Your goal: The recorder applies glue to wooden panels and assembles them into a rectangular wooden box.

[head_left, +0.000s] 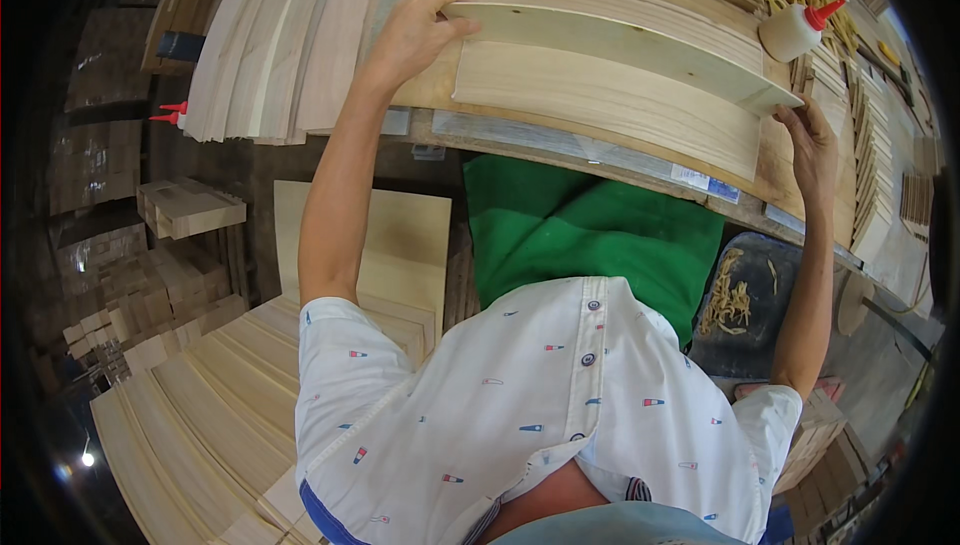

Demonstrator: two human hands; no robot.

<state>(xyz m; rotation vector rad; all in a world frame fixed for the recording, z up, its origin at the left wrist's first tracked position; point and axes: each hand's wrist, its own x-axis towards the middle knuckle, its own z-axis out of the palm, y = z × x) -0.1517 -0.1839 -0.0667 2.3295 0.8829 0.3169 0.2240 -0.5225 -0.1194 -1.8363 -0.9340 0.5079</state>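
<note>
A long, narrow wooden board is held between my two hands, tilted up on its edge over a wider flat wooden panel. At its left end, the thumb and fingers of my left hand pinch the board. My right hand grips the opposite end, fingers curled round the corner. Beneath both lies a larger plywood sheet on the workbench. Several small dark spots show along the held board's face. Where its lower edge meets the panel, I cannot tell exactly how they touch.
A white glue bottle with a red cap stands by the board's right end. Stacked planks cover the bench's left side. Thin wood strips line the right. Boards are piled at lower left. A dark tray holds yellowish bands.
</note>
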